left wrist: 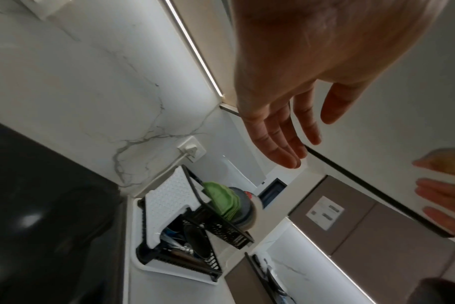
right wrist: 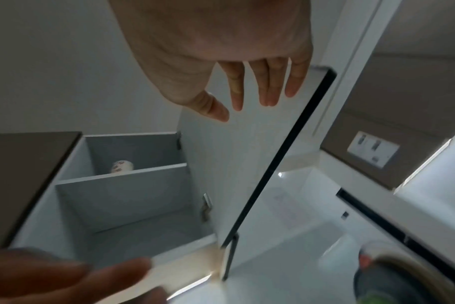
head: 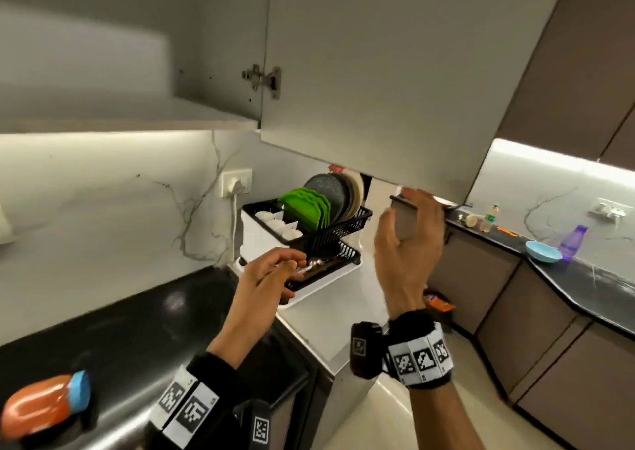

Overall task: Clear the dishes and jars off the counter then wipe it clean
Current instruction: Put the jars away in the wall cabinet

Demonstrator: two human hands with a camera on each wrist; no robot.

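Note:
My right hand (head: 409,229) is raised to the lower edge of the open upper cabinet door (head: 378,71), by its black handle strip (head: 457,206). In the right wrist view its fingers (right wrist: 266,86) lie straight against the door (right wrist: 234,154) and hold nothing. My left hand (head: 271,274) hovers empty and relaxed in front of the dish rack (head: 326,233), fingers loosely extended (left wrist: 278,131). An orange jar with a blue lid (head: 41,405) lies on the black counter (head: 120,319) at the lower left. Inside the cabinet a patterned jar (right wrist: 122,167) stands on the upper shelf.
The rack holds green plates (head: 305,209), grey and cream plates (head: 330,188) and white cups. On the far right counter sit a blue bowl (head: 543,251), a purple bottle (head: 574,243) and a small drink bottle (head: 489,217). A plug and cord hang from the wall socket (head: 236,183).

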